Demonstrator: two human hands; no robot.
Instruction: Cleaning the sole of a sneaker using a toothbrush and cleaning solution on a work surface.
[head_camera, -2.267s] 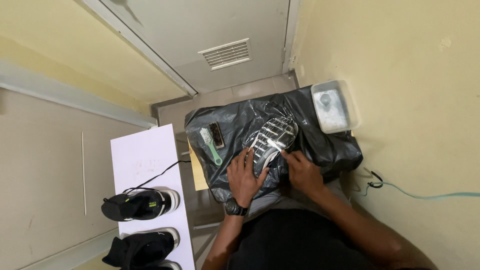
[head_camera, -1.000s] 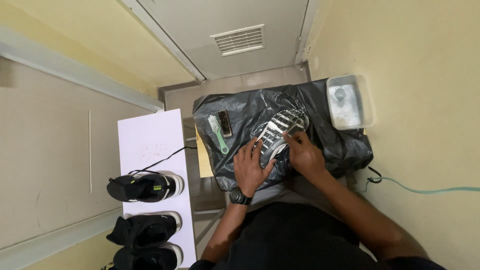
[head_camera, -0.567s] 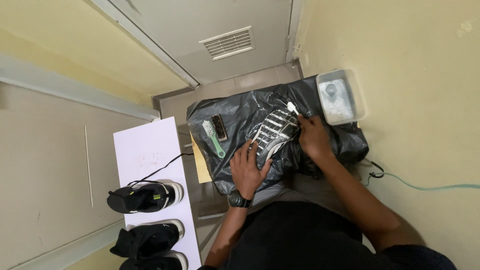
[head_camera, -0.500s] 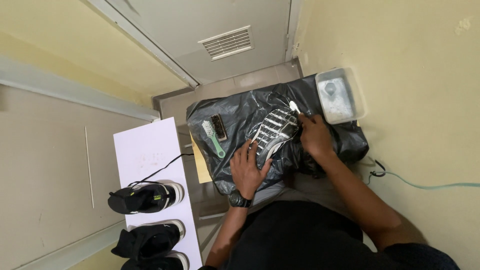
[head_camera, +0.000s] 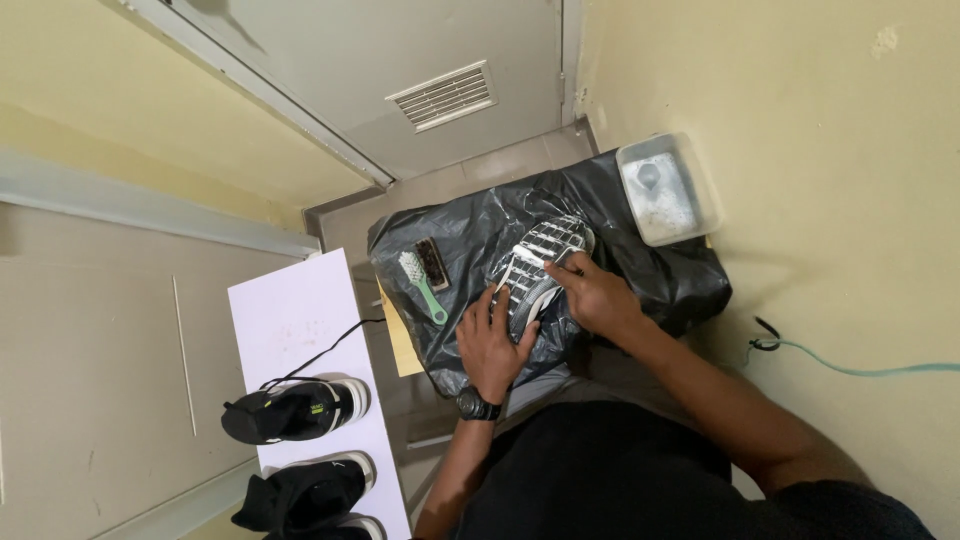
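A black shoe (head_camera: 545, 243) lies sole up, its white-ribbed tread facing me, on a black plastic sheet (head_camera: 470, 220) spread over a small table. My left hand (head_camera: 492, 340), with a dark watch on its wrist, presses down on the heel end of the shoe. Over the middle of the sole, my right hand (head_camera: 595, 295) grips a small white brush (head_camera: 530, 257) whose head rests on the tread.
A green-handled brush (head_camera: 422, 282) and a dark brush (head_camera: 432, 263) lie on the sheet to the left. A clear tub of water (head_camera: 667, 188) stands at the far right corner. Black shoes (head_camera: 295, 408) and a lace sit on a white board (head_camera: 290, 310). A green hose (head_camera: 850, 370) runs along the floor.
My right hand has drawn the white brush back from the toe end of the sole toward its middle. My left hand stays on the heel.
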